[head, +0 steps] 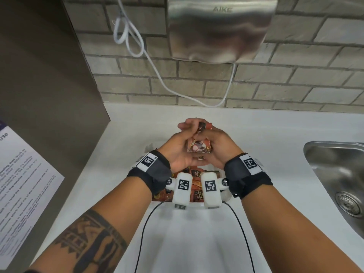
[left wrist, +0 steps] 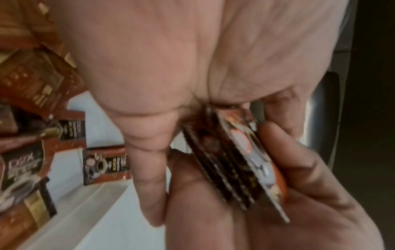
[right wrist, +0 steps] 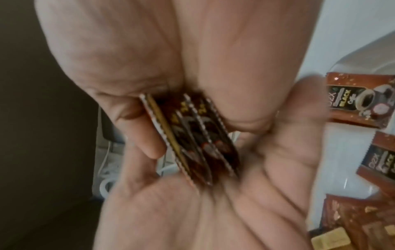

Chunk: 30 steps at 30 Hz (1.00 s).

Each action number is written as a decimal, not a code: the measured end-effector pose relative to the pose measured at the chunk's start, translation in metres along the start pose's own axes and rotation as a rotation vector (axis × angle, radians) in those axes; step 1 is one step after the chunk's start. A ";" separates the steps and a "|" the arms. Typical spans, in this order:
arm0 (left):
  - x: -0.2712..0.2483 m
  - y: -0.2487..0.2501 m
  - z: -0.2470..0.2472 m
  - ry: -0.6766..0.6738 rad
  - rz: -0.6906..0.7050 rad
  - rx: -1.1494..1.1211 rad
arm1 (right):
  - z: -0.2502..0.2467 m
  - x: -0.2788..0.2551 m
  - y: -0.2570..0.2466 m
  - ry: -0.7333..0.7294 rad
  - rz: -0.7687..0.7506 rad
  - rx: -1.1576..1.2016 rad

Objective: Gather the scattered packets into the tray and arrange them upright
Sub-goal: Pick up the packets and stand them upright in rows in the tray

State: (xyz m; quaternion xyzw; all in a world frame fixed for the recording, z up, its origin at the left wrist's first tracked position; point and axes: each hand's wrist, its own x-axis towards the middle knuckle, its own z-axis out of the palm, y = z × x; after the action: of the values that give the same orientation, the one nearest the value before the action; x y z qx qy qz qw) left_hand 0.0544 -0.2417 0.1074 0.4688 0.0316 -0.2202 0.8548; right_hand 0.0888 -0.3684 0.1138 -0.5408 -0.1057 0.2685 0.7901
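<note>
Both grips closed on one stack of packets (head: 200,145) above the counter (head: 256,134), left hand (head: 177,148) and right hand (head: 220,148) hiding most of it; tray (left wrist: 89,208) underneath mostly blocked by wrists, loose packets (head: 197,184) inside, wrist views blurred.

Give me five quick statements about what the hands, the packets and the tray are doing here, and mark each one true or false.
1. Both hands hold one stack of packets. True: the left hand and right hand press it between them.
2. The stack rests on the counter. False: it is held up above the tray.
3. Some packets lie in the tray. True: loose packets lie there.
4. The stack holds a single packet. False: the right wrist view shows several edges side by side.
5. The sink is to the person's left. False: the sink is on the right.
</note>
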 end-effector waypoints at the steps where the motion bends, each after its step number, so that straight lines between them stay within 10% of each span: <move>1: 0.000 -0.002 0.002 -0.020 0.000 -0.050 | 0.002 0.000 0.001 -0.004 -0.012 -0.048; 11: -0.007 -0.002 -0.008 0.182 0.015 0.210 | -0.032 -0.004 -0.008 0.045 -0.152 -0.914; 18: 0.010 -0.014 0.002 0.315 0.042 0.238 | -0.019 -0.008 -0.014 -0.217 -0.276 -1.397; 30: 0.010 -0.017 -0.018 0.058 0.057 0.265 | -0.029 -0.008 -0.032 -0.173 -0.211 -1.204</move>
State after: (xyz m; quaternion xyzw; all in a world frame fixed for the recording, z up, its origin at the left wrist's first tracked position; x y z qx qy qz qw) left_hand 0.0591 -0.2381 0.0814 0.5846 0.0135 -0.1845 0.7899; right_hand 0.1056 -0.4047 0.1322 -0.8549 -0.3553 0.1247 0.3569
